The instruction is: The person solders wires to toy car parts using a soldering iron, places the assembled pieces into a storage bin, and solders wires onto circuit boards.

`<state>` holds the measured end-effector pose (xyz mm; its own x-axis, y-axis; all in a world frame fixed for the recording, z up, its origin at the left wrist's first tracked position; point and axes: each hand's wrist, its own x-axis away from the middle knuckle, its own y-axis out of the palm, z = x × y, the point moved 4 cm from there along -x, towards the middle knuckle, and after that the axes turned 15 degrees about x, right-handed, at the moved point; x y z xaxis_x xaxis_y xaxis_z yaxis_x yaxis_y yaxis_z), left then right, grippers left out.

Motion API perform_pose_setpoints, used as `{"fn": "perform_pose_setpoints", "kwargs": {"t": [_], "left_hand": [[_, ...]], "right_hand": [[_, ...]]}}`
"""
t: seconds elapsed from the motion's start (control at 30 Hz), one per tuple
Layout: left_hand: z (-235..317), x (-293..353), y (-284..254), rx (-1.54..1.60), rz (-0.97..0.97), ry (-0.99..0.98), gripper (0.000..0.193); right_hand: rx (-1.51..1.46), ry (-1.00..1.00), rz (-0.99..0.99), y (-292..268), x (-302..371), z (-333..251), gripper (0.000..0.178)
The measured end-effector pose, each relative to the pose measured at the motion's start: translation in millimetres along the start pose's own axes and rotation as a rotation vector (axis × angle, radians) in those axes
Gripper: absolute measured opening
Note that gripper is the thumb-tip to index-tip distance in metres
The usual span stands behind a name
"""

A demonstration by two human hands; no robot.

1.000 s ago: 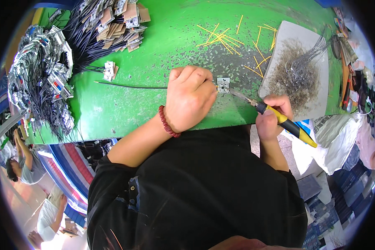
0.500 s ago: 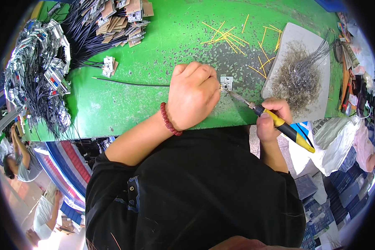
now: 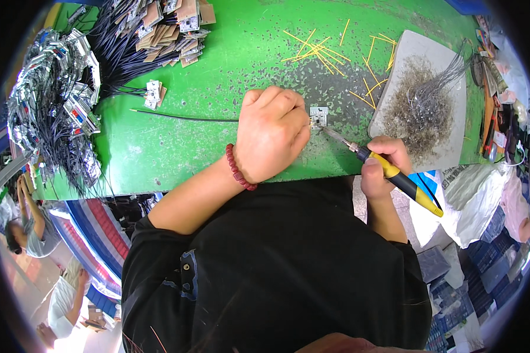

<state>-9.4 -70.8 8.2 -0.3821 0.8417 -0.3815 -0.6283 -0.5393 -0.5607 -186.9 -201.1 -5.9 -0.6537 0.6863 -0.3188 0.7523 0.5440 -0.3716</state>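
Note:
My left hand (image 3: 273, 134), a red bead bracelet at its wrist, rests on the green bench with its fingers closed on a black cable (image 3: 188, 119). The cable's bare end points left; its other end is hidden under the fingers. Just beyond the fingertips lies a small white circuit board (image 3: 318, 116), with thin wire ends at its left edge. In my right hand (image 3: 384, 166) is a yellow and black soldering iron (image 3: 398, 177), gripped by the handle and slanting up to the left. Its tip is at the lower right of the board; whether it touches cannot be told.
Scattered yellow sticks (image 3: 318, 50) lie beyond the board. A pale slab (image 3: 459, 106) at right carries dark residue and a tangle of thin grey wire (image 3: 439, 88). Cabled boards (image 3: 165, 35) and silvery cabled parts (image 3: 53, 106) are heaped at left. Two people are beyond the bench, lower left.

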Motion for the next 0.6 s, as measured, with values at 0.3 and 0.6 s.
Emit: {"fn": "perform_pose_setpoints", "kwargs": {"t": [0.3, 0.6], "left_hand": [[0.5, -1.0, -0.3, -0.001, -0.005, 0.007, 0.015], [3.1, -0.9, 0.2, -0.017, -0.021, 0.011, 0.014]], "right_hand": [[-0.121, 0.016, 0.057, -1.2, 6.0, 6.0, 0.028], [0.012, -0.042, 0.208, -35.8, 1.0, 8.8, 0.031]]}}
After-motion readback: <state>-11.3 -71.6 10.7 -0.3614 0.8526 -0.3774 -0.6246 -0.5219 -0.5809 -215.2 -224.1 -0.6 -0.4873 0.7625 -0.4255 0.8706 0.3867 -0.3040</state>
